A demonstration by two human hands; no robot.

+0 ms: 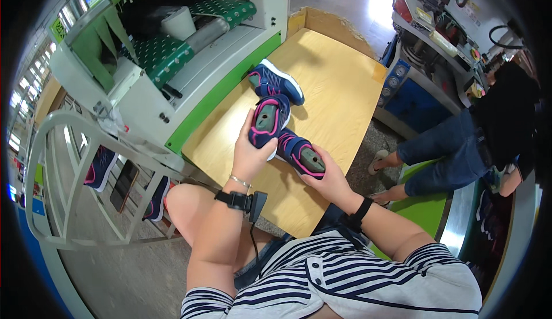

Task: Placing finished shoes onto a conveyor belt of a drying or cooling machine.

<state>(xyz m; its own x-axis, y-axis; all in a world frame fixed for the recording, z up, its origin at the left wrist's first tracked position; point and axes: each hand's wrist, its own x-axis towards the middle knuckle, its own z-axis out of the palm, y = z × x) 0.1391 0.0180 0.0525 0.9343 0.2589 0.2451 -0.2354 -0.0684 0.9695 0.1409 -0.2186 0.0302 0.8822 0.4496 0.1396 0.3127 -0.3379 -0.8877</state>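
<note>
My left hand (250, 151) is closed round the heel end of a navy sneaker (282, 112) with pink collar trim and a white sole. A grey-green shoe last (265, 119) fills its opening. In my right hand (333, 180) is a matching navy sneaker (292, 145), gripped at the heel, also with a grey-green last (312, 161) inside. The two shoes are close together above the light wooden board (336, 83). Just beyond them, another navy sneaker (275, 81) lies on the board beside the machine's green edge, its white sole facing right.
A machine with a green dotted conveyor belt (167, 65) borders the board on the left. Further left, a metal rack (69, 218) bears sneakers (102, 166) and a dark phone-like slab (124, 187). Another person (454, 149) is at the right, near a blue-panelled machine (417, 97).
</note>
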